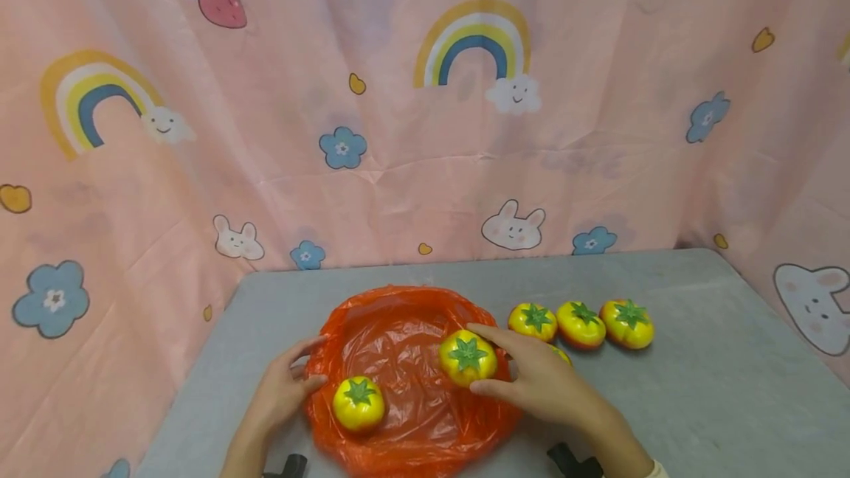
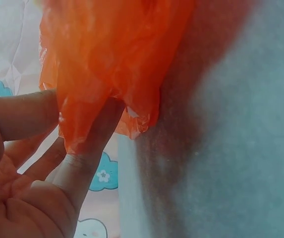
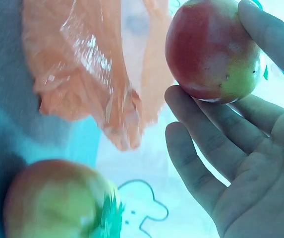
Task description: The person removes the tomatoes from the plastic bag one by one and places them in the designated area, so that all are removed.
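Note:
An orange plastic bag (image 1: 412, 419) lies spread on the table with its round mouth facing up. My left hand (image 1: 282, 389) is at the bag's left edge; in the left wrist view its thumb and fingers pinch the thin orange plastic (image 2: 117, 54). Between thumb and fingers, my right hand (image 1: 544, 382) holds a yellow-and-red tomato (image 1: 467, 360) with a green star-shaped top, over the bag's right side. From the right wrist, the red underside of that tomato (image 3: 206, 54) shows. Another tomato (image 1: 358, 408) is inside the bag at the left.
Right of the bag stand more tomatoes, a left one (image 1: 533, 321), a middle one (image 1: 581, 325) and a right one (image 1: 627, 323). One more (image 1: 561, 352) is partly hidden behind my right hand. A pink patterned curtain (image 1: 412, 190) hangs behind the grey table (image 1: 717, 375).

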Motion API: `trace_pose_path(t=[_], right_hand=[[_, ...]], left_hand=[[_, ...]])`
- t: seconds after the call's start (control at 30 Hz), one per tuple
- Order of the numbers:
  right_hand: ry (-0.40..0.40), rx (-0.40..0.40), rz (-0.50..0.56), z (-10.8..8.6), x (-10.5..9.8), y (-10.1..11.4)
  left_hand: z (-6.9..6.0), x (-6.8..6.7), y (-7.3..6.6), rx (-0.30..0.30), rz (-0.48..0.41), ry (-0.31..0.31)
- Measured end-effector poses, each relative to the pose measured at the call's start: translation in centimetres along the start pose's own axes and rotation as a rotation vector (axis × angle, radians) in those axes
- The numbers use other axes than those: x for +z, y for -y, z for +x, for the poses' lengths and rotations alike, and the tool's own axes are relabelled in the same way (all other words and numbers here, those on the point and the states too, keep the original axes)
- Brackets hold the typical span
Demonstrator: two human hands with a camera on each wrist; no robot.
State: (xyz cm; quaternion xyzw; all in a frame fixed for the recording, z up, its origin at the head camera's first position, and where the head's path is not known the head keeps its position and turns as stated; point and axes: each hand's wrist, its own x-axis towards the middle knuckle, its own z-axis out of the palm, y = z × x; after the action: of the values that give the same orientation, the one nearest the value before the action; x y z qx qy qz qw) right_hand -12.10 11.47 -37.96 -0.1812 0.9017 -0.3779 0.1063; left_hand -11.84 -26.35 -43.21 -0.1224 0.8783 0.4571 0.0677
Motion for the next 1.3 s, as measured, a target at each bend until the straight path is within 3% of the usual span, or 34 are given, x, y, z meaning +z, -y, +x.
trace_pose_path(t=[0.57,1.07,1.3], right_hand=[[-0.095,0.044,-0.028,-2.4,-1.8,-1.9],[-0.096,-0.002,-0.08,-3.8,-2.5,-2.7],[-0.078,-0.017,-0.118,-4.1,-3.1,-4.0]], left_hand=[[0.2,-0.1,0.0,0.002,-0.033,0.006],[0.0,-0.1,0.0,-0.033,-0.063,-0.004],[0.0,0.1,0.1,0.003,-0.045,-0.017]])
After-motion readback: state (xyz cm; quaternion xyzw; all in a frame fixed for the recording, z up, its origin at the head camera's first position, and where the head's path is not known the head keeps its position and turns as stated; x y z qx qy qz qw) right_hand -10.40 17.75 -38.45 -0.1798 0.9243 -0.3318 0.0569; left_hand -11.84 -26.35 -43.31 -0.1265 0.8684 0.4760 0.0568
